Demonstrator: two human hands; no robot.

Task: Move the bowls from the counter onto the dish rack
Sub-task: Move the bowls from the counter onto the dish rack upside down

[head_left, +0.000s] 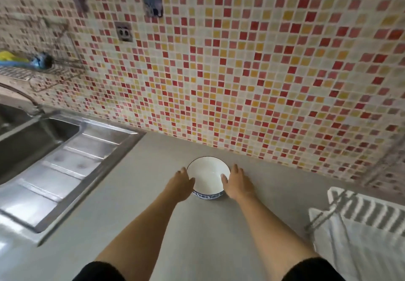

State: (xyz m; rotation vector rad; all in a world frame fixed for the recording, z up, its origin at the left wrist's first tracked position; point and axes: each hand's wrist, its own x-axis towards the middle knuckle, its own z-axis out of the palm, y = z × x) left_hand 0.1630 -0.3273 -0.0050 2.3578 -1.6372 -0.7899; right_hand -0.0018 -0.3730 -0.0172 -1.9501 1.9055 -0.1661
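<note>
A white bowl (pixel 207 176) with a dark rim and a blue pattern around its base stands upright on the grey counter (pixel 197 232), close to the tiled wall. My left hand (pixel 180 185) lies against the bowl's left side with its thumb at the rim. On the other side my right hand (pixel 236 185) presses the right wall, thumb over the rim. Both hands clasp the bowl, which still rests on the counter. The white dish rack (pixel 363 221) with its slotted tray sits at the right edge of the view.
A steel sink (pixel 26 140) with a ribbed drainboard (pixel 72 171) fills the left side. A wire shelf (pixel 43 65) with a blue and yellow item hangs on the mosaic wall (pixel 241 72). A wall socket (pixel 123 31) sits higher up.
</note>
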